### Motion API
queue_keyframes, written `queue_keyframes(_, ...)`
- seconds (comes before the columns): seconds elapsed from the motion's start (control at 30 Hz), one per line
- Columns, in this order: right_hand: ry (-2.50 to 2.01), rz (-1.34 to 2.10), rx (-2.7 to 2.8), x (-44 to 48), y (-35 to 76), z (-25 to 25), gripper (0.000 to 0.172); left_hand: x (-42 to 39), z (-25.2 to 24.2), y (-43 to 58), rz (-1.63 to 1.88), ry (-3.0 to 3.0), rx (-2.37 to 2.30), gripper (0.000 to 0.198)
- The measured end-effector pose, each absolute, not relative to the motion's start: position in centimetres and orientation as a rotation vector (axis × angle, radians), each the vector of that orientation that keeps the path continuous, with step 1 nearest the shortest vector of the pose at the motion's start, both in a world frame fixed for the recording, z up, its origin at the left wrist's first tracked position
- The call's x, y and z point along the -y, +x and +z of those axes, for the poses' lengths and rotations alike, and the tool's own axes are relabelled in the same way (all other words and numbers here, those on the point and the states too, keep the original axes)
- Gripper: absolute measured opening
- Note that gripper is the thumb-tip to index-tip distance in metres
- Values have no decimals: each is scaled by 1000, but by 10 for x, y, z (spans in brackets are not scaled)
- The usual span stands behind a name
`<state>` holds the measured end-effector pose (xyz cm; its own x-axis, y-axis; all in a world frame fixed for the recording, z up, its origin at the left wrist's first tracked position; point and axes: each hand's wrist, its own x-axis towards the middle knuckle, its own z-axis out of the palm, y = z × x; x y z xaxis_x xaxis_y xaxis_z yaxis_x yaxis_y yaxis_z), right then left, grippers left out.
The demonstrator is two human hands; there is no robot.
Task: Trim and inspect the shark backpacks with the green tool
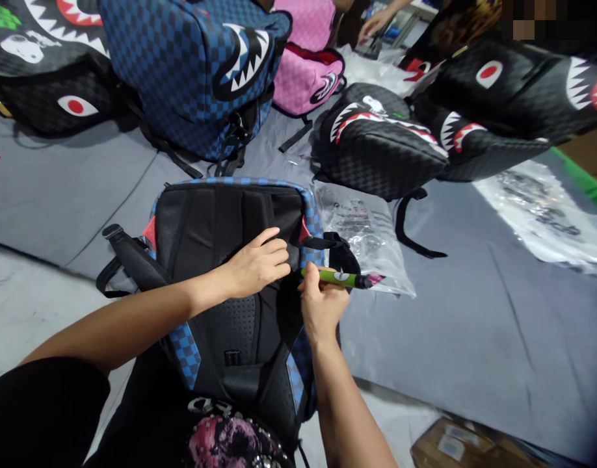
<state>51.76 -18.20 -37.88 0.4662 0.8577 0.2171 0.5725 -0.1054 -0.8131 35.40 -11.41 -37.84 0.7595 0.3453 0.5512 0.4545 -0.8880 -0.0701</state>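
Observation:
A blue-and-black checkered backpack [186,354] lies with its black padded back panel and shoulder straps facing up, its lower end toward my body. My left hand [259,265] is over the panel, its fingers bent and drawn together; whatever they grip, if anything, is hidden. At the pack's right edge, my right hand [322,302] is closed around a slim green tool [337,278] with a black end pointing right. The tool's other end is hidden near the bag, so its kind is unclear. A loose black strap lies just beyond that hand.
Grey cloth [454,312] covers the table. Behind stand a blue checkered backpack [176,71], a pink backpack [298,81] and several black shark-mouth bags [376,143]. Clear plastic packaging [361,227] lies right of the pack. A cardboard box [454,445] is below. Another person's hand [375,25] shows at the back.

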Motion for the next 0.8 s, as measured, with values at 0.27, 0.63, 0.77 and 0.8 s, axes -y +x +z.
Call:
queue_keyframes(0.27,-1694,524,990,186,527,-385,45,114,-377,354,-777,-2861,660,14)
queue_keyframes(0.63,-1667,533,1043,187,538,-414,52,118,-373,367,-602,-2745,809,17)
queue_keyframes(0.77,-1671,524,1031,187,540,-416,53,120,-379,375,-552,-2699,863,24)
queue_keyframes(0.8,-1663,514,1027,187,539,-416,53,119,-381,376,-553,-2694,868,25)
